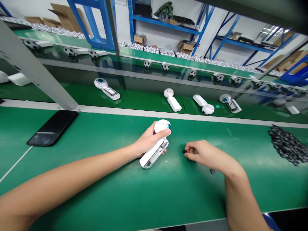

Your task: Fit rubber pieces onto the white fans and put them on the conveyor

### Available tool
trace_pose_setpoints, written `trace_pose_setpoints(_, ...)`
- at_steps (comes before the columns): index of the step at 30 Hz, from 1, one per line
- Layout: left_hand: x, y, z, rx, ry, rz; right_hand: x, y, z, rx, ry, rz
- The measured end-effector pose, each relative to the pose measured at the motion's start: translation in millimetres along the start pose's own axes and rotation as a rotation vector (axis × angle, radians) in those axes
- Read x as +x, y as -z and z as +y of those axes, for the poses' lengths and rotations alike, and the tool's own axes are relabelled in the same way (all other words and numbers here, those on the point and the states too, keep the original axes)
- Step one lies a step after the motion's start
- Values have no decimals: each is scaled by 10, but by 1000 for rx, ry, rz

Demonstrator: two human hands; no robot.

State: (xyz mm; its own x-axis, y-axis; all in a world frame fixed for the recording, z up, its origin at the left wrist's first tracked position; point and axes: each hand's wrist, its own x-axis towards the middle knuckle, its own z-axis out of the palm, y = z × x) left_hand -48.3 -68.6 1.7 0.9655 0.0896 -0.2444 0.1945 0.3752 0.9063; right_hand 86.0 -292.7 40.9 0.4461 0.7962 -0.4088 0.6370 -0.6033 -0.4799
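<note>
My left hand [152,139] is wrapped round a white round-headed device [155,153], its thumb on the head near a blue disc. The device tilts, and its handle lies open along one side, showing the inside. To the right, close above the green table, my right hand [199,151] pinches a small black part [184,151] between thumb and fingertips. Another small dark piece [212,171] lies on the table just below that wrist.
A heap of small black parts [287,144] lies far right. At left, a phone [53,128] rests beside a grey post [40,70]. Beyond the metal edge, several similar devices [174,103] lie on a green belt. Rows of football-patterned pieces [165,66] stand behind.
</note>
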Motion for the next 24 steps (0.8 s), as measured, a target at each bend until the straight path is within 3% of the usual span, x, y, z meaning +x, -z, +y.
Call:
trace_pose_setpoints(5,-39,-8,99,96,-117,-36,-48,-6,-248,2,131,104)
trace_pose_setpoints(9,-178,-59,259,529,-336,-39,-104,-27,-395,140,255,233)
trace_pose_setpoints(14,-284,-108,324,808,-394,-32,-137,-65,-457,294,416,340)
trace_pose_setpoints(24,-284,-108,289,1006,-362,87,12,-263,-555,431,284,502)
